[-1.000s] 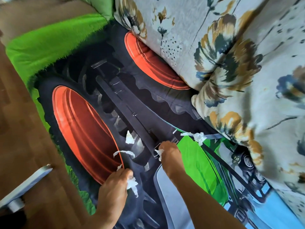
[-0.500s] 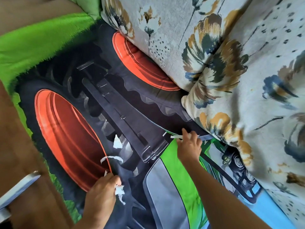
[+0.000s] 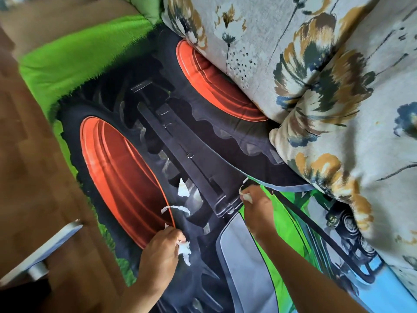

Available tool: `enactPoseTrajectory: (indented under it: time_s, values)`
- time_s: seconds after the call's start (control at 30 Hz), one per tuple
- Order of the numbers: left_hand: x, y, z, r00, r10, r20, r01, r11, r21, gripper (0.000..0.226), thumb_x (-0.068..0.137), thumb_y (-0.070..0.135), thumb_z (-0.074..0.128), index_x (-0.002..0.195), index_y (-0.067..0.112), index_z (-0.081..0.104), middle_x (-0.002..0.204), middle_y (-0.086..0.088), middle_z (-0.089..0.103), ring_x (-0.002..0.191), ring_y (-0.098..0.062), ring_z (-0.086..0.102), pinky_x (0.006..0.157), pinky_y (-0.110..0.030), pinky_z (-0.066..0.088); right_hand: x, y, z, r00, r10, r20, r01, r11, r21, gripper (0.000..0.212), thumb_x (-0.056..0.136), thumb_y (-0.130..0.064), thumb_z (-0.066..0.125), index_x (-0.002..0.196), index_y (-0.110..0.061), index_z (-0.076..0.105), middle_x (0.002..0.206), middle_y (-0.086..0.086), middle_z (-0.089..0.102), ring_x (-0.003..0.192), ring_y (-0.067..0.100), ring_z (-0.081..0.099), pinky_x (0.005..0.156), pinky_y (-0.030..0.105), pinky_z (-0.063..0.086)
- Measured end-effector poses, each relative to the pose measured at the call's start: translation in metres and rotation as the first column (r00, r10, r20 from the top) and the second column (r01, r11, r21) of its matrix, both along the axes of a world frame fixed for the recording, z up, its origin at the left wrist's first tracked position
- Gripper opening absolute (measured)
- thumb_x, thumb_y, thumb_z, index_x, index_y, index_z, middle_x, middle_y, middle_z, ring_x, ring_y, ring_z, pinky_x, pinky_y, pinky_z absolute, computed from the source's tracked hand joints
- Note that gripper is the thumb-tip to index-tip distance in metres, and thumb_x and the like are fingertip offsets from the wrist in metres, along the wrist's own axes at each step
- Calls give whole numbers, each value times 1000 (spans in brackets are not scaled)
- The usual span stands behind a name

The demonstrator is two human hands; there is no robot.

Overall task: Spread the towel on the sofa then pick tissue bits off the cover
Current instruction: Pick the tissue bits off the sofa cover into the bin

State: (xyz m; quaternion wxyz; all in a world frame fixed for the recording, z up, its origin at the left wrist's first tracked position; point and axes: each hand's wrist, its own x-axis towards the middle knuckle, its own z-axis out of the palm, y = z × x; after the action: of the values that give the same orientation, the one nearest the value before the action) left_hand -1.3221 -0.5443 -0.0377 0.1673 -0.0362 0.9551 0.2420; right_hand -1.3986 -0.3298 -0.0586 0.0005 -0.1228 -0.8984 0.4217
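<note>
A towel (image 3: 140, 154) printed with a green tractor and orange wheels lies spread flat over the sofa seat. My left hand (image 3: 161, 251) rests on it near the front edge, closed on a wad of white tissue bits (image 3: 184, 250). My right hand (image 3: 257, 205) is farther back, pinching a small tissue bit (image 3: 246, 195) at its fingertips. Loose white bits remain on the towel: a triangular bit (image 3: 182, 188), a curled strip (image 3: 174, 208), and a tiny scrap (image 3: 167, 225) just above my left hand.
Floral-patterned back cushions (image 3: 327, 86) rise along the right side and press on the towel's far edge. Wooden floor (image 3: 33, 177) lies to the left. A grey chair leg or base (image 3: 42, 251) stands on the floor at lower left.
My right hand has pulled back from the cushion edge, taking the white strip that lay there, and now sits nearer the towel's middle. My left hand has barely moved.
</note>
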Motion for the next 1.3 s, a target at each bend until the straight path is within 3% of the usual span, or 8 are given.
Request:
enactPoseTrajectory:
  time_s: [0.17, 0.3, 0.47, 0.67, 0.9, 1.0, 1.1, 1.3]
  values:
    - [-28, -14, 0, 982, 60, -181, -43, 994, 95, 33, 64, -17, 60, 79, 11, 65, 95, -3, 65, 88, -24, 63, 81, -26, 40, -15, -53, 12, 943, 331, -32, -332, 943, -35, 9, 83, 7, 53, 82, 1, 60, 88, 18, 60, 80, 31, 58, 72, 32, 42]
    - [-51, -16, -1, 973, -54, -224, 65, 997, 43, 28, 65, -12, 63, 77, 12, 70, 117, -7, 66, 109, -31, 56, 94, -36, 45, -27, -87, 8, 836, 547, 30, -548, 832, 84, 16, 82, 8, 46, 91, 1, 58, 140, 12, 44, 116, 29, 53, 93, 31, 44]
    - [-52, -11, 0, 962, -152, -227, 170, 983, 62, 23, 62, 1, 48, 71, 11, 67, 81, -8, 72, 81, -28, 66, 74, -34, 50, -29, -108, -4, 717, 671, 190, -697, 675, 244, 17, 87, 4, 49, 99, -3, 59, 146, 1, 42, 116, 28, 49, 87, 37, 49]
    - [-47, -15, -6, 975, -150, -161, 153, 988, 5, 24, 69, -9, 57, 77, 11, 68, 77, -7, 69, 74, -30, 63, 64, -37, 55, -21, -103, -8, 840, 534, 99, -540, 803, 252, 17, 81, 8, 50, 89, -3, 59, 97, 13, 60, 91, 28, 55, 72, 30, 43]
    - [-48, -38, 0, 973, 155, -172, -131, 981, 140, 32, 71, -10, 57, 88, 14, 69, 85, -5, 73, 80, -27, 65, 76, -39, 51, -35, -37, 3, 981, -164, 99, 166, 986, -11, 27, 83, 3, 55, 108, -6, 57, 99, 22, 65, 76, 27, 57, 65, 22, 34]
    - [-46, -47, 1, 967, 161, -197, -143, 984, 106, 43, 73, -12, 57, 104, 14, 68, 93, -7, 73, 87, -27, 66, 81, -36, 52, -40, -4, -3, 975, -122, 186, 80, 972, 219, 38, 84, 3, 53, 122, -1, 51, 118, 25, 56, 106, 40, 54, 89, 38, 40]
    - [-42, -47, 0, 988, 6, -156, -10, 1000, -29, 44, 71, -12, 57, 104, 15, 70, 88, -9, 70, 81, -31, 65, 77, -41, 56, -30, -1, -11, 976, -60, 209, -24, 925, 379, 26, 80, 9, 50, 104, 2, 59, 107, 27, 56, 102, 43, 52, 82, 44, 40]
    - [-38, -44, 1, 992, -42, -119, 27, 991, -130, 32, 70, -8, 59, 90, 13, 72, 90, -6, 69, 83, -30, 64, 74, -40, 57, -3, -26, -17, 991, -64, 121, 34, 971, 236, 19, 71, 17, 45, 77, 5, 59, 87, 27, 58, 83, 39, 54, 68, 43, 38]
